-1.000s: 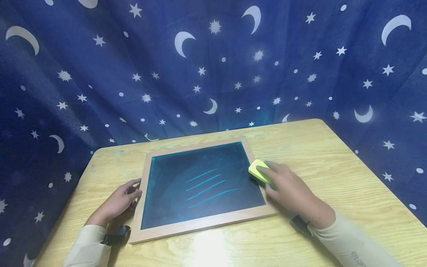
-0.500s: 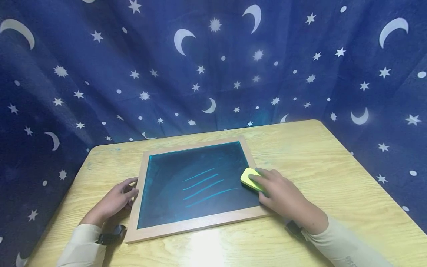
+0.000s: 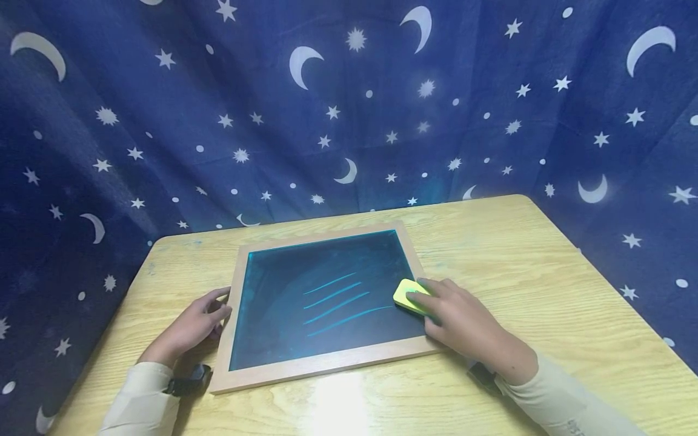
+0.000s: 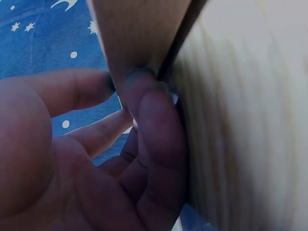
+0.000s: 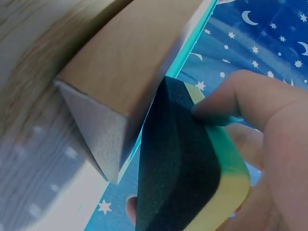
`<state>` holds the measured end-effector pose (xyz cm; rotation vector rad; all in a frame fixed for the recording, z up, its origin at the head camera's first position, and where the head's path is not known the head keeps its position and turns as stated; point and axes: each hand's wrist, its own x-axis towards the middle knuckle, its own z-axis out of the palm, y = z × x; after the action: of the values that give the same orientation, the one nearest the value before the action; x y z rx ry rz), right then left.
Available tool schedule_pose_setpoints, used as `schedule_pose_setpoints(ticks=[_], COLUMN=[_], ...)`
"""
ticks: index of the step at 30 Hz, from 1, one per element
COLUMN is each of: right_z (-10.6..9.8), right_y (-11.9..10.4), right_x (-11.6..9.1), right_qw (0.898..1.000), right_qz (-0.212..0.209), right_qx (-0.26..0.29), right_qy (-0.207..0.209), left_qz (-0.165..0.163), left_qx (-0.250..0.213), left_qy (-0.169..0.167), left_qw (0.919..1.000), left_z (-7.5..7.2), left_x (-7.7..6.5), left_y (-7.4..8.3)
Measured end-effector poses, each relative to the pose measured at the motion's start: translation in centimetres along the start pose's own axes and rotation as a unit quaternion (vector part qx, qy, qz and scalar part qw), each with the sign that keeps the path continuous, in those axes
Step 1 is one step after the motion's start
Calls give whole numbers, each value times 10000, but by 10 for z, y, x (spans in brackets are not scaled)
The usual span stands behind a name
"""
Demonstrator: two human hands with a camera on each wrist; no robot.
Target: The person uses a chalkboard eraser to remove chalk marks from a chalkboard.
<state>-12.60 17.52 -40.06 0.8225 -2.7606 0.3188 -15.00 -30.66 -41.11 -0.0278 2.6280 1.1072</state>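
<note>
A small chalkboard [image 3: 272, 330] in a light wooden frame lies on the table, with several slanted blue chalk strokes [image 3: 335, 316] across its middle. My left hand [image 3: 191, 327] holds the frame's left edge; in the left wrist view its curled fingers [image 4: 161, 125] and thumb meet at the wooden frame [image 4: 139, 33]. A yellow chalkboard eraser with a dark felt underside [image 5: 178, 159] is gripped by my right hand [image 3: 463, 318]. In the head view the eraser [image 3: 405, 295] overlaps the board's right part, beside the end of the lowest stroke, its rear covered by my fingers.
The wooden table [image 3: 491, 242] extends around the board, with faint blue smudges [image 3: 188, 247] near its back left corner. A blue curtain [image 3: 371, 121] with moons and stars hangs behind and on both sides. Dark wrist cameras [image 3: 191, 381] are strapped to both wrists.
My right hand has brought the eraser left and slightly down, from the frame's right side onto the board's dark surface. The left hand stays at the frame, and the chalk strokes look the same.
</note>
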Motion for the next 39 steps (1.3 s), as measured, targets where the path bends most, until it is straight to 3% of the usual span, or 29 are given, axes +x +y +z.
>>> schedule_pose_setpoints(ticks=[25,39], right_z=[3,7], right_y=[-9,-18], right_x=[2,7], right_qw=[9997,9993], right_qz=[-233,-366], right_qx=[-30,-12], right_qy=[52,29], left_qz=[-166,-90], left_qx=[45,-10], left_qy=[33,24], left_qw=[9998,10000], left_z=[2,1], left_x=[4,3], left_y=[-2,-3])
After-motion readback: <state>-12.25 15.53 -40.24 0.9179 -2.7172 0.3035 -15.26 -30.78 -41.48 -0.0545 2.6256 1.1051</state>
